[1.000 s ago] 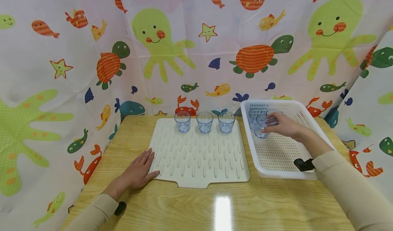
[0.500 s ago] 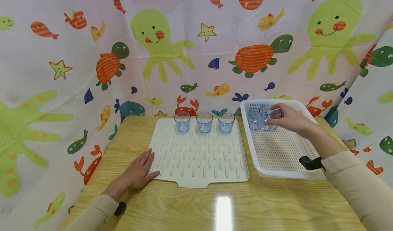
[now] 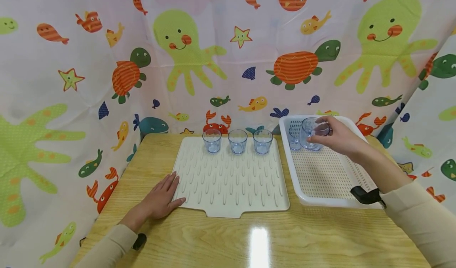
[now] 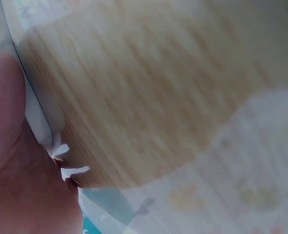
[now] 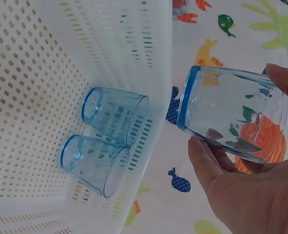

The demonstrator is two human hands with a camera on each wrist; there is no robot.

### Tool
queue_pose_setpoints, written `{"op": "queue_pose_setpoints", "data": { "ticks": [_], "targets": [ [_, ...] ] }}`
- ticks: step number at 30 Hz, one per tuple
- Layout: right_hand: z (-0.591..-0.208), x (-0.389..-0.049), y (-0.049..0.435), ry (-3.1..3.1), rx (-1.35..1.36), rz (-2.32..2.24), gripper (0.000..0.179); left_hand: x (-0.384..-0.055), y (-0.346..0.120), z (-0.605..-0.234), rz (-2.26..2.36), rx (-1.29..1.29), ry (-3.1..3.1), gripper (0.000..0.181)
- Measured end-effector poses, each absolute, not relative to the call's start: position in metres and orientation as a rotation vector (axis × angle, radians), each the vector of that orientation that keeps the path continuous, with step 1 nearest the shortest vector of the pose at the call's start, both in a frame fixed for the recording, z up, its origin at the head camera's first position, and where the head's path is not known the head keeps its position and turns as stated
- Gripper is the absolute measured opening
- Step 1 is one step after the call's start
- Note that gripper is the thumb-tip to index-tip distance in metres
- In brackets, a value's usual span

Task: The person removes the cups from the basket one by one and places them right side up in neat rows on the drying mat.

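Note:
In the head view my right hand (image 3: 338, 136) grips a clear bluish drinking glass (image 5: 231, 114), held over the back part of the white basket. The right wrist view shows that glass up near the rim, thumb on one side and fingers on the other. Two similar glasses, one here (image 5: 117, 114) and the other (image 5: 95, 165) beside it, stand in the basket. Against the left edge of the off-white ridged drying board (image 3: 228, 185) lies my left hand (image 3: 160, 198), fingers extended onto the border. Along the board's back stand three glasses in a row (image 3: 237, 142).
The white perforated basket (image 3: 303, 196) sits right of the board on the wooden table (image 3: 199, 240). Behind and beside the table hangs a curtain (image 3: 228, 90) printed with sea animals. Black devices are strapped to both wrists.
My right hand has moved the glass up and slightly to the right, above the basket's back part. The left hand and the glasses on the board have stayed in place.

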State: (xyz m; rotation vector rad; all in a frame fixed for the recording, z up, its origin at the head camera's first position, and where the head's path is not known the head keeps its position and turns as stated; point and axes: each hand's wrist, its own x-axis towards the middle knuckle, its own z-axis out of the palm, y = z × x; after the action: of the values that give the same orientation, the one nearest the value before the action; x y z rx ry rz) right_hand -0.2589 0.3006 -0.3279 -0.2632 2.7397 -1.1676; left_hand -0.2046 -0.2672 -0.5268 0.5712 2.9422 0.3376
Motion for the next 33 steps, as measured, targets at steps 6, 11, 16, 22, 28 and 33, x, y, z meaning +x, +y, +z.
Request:
{"op": "queue_pose_setpoints", "data": {
  "ticks": [6,11,16,22,28,33],
  "targets": [
    [-0.326,-0.252,0.295,2.736,-0.280,-1.211,0.083,-0.204,-0.267,-0.527,0.334,0.576,2.943,0.089],
    [-0.326,-0.245,0.288,2.747,-0.279,-1.247,0.082,-0.203,-0.266,-0.525,0.318,0.570,2.939,0.090],
    [-0.325,-0.235,0.277,2.719,-0.295,-1.328,0.081,-0.201,-0.264,-0.521,0.327,0.561,2.928,0.093],
    [-0.326,-0.226,0.263,2.665,-0.335,-1.415,0.080,-0.200,-0.264,-0.522,0.345,0.570,2.930,0.091],
    [-0.331,-0.219,0.251,2.648,-0.353,-1.459,0.079,-0.203,-0.267,-0.524,0.309,0.588,2.937,0.089],
    [-0.334,-0.215,0.239,2.612,-0.366,-1.491,0.078,-0.205,-0.268,-0.525,0.316,0.596,2.947,0.089]
  ]
}}
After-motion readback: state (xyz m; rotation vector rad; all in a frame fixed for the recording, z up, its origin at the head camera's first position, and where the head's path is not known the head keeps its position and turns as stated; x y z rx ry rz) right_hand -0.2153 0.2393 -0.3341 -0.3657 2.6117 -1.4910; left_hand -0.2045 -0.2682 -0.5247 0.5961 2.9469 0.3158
